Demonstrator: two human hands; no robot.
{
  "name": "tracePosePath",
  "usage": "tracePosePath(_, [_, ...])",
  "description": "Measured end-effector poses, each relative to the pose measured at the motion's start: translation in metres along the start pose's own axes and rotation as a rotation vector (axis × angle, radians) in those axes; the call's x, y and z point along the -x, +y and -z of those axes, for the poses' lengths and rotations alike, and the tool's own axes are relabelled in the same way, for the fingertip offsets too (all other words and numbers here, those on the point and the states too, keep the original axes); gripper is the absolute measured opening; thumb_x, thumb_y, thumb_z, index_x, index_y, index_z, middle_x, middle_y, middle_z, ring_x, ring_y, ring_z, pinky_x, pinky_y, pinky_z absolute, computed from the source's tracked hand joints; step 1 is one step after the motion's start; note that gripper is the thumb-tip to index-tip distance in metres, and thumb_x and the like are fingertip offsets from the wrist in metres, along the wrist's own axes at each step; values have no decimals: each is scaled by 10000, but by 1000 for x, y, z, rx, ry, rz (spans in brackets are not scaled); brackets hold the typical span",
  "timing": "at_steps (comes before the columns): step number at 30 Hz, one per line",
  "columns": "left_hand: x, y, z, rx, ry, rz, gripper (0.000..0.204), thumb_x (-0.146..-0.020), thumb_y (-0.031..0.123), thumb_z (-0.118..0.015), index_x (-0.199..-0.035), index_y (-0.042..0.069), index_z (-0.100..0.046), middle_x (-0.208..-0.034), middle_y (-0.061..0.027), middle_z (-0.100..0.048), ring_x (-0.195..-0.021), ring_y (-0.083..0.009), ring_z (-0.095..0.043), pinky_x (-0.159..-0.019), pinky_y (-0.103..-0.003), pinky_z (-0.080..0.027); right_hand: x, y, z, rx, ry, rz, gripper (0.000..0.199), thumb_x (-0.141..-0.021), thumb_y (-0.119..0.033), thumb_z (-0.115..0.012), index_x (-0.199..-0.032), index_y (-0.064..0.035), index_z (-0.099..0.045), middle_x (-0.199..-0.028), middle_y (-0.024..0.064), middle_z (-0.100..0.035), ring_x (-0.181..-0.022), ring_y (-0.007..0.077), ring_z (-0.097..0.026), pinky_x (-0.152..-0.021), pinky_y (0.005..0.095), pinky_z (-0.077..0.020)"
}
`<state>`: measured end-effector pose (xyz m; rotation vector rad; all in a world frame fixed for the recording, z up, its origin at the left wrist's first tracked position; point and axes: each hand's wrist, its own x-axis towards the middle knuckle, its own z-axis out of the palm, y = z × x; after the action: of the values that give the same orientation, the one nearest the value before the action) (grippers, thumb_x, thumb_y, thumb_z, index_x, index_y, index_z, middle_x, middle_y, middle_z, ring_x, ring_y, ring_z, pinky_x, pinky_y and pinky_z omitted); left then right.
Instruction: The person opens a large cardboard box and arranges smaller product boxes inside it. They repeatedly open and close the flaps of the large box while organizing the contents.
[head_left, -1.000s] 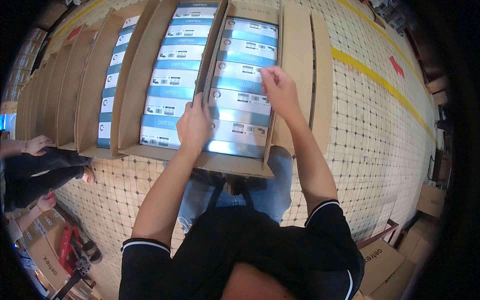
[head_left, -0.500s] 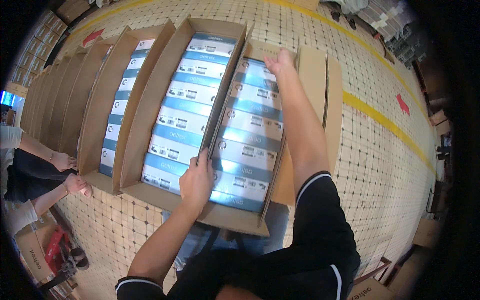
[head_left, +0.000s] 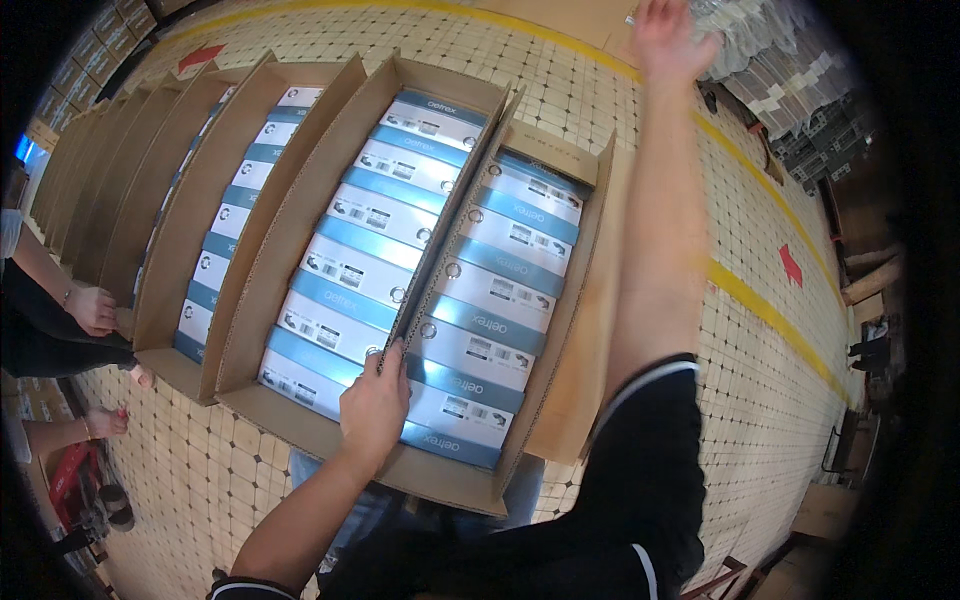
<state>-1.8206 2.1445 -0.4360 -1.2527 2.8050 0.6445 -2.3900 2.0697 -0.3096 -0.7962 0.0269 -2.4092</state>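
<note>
My left hand [head_left: 376,405] is closed on the touching upright cardboard flaps [head_left: 432,245] between two open cartons. The left carton [head_left: 290,432] holds a row of blue-and-white shoe boxes [head_left: 357,213]. In the right carton [head_left: 440,478], a similar row of shoe boxes [head_left: 497,288] stands with its far short flap [head_left: 548,152] partly over the row's end. My right hand [head_left: 672,42] is stretched far out beyond this carton, at the top of the view. It looks empty, thumb apart from the fingers, though slightly blurred and partly cut off by the picture edge.
More open cartons [head_left: 180,190] stand in a row to the left, where another person's hands [head_left: 92,310] are close by. The tiled floor [head_left: 745,400] has a yellow line [head_left: 775,315] and red arrows [head_left: 790,265]. Plastic-wrapped stacks [head_left: 790,75] stand at the far right.
My right hand has moved from the right carton's far flap outward to the far right. My left hand stays on the middle flaps. The other person's hands have moved apart.
</note>
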Motion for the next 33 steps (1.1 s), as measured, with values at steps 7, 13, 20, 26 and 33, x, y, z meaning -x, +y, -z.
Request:
tracePosePath(7, [4,5,-4,29,48,4,341,-979,186,-532,-1313,116,-529,-1046,-188,-647,-784,-382,-678,-651,-477,-554,-54,16,-174,439,-330,-104,472,-1010,-505,-471,-959,-62,-629,-886,66,-693,-757,184,-684,-681,295,-587])
tracePosePath(13, [0,-2,0,1,16,-30,340,-970,202,-545,-1294,96,-538,-1036,-201,-629,-726,-354,-698,-607,-459,-575,135,95,42,561,1237,-260,560,-981,-482,-448,-1421,-136,-460,-1433,73,-491,-1292,285,-439,-993,550,-410])
tracePosePath(20, [0,-3,3,2,3,-14,351,-977,222,-540,-1309,111,-524,-1041,-181,-618,-713,-348,-695,-598,-454,-574,112,66,39,266,1128,57,902,-887,-744,-340,-1506,-88,-341,-1473,121,-459,-1348,297,-409,-1105,452,-378])
tracePosePath(26, [1,-4,4,24,12,-2,355,-965,214,-557,-1304,109,-527,-995,-186,-641,-741,-388,-676,-644,-489,-551,-34,-36,-165,302,-284,2,593,-967,-620,-443,-1057,-57,-609,-879,68,-686,-782,155,-637,-707,280,-541])
tracePosePath(33, [2,-6,7,37,40,-28,351,-977,237,-541,-1297,96,-506,-996,-196,-640,-782,-416,-664,-653,-500,-540,123,-39,-218,1611,-176,-113,391,-1055,-348,-392,-1112,-32,-616,-960,96,-707,-837,145,-612,-732,318,-490])
